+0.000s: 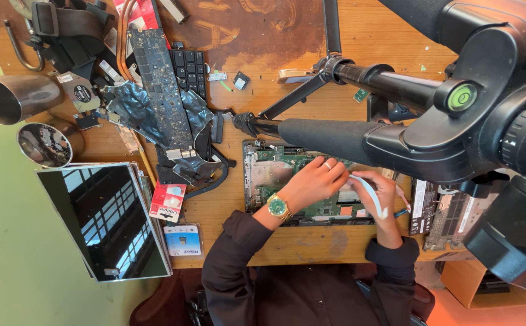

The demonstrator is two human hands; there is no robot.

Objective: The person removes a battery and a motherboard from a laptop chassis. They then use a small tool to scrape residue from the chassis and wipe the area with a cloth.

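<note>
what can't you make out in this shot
Head view, the only one:
- Right side of the opened laptop: hidden behind the tripod and camera.
- Right hand fingers on the white ribbon cable: grip partly hidden.
- Left hand: fingertip contact too small to tell.
- Screen panel: shows reflections only.

A dark rectangular screen panel (103,220) lies beside a red-white packet (167,202) and blue-white packet (182,240).

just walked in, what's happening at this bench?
A person is working over an opened laptop chassis with its green board exposed. The left hand, with a wristwatch, and the right hand both pinch a pale flat ribbon cable above the board. A detached screen panel, a long bare circuit board and a keyboard lie on the wooden table. A tripod hangs across the view.
</note>
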